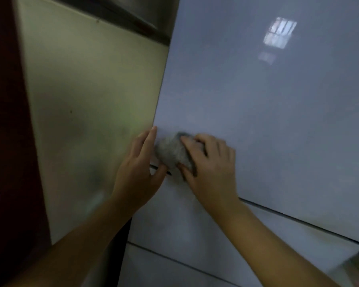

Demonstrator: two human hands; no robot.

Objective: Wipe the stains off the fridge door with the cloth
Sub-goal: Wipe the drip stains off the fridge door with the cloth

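Note:
The glossy pale grey fridge door [267, 121] fills the right of the view. A bunched grey cloth [172, 152] is pressed against the door's lower left corner. My right hand [209, 166] grips the cloth, fingers over its top and thumb under it. My left hand [139, 168] lies flat along the door's left edge with its fingers together, the thumb touching the cloth's lower side. The picture is blurred and I cannot make out any stains.
A cream side panel or wall [91, 110] stands left of the door, with a dark red surface [6, 141] beyond it. Below the door's bottom gap [298, 222] are lower fridge panels [184, 235]. A window reflection [280, 32] shows on the door.

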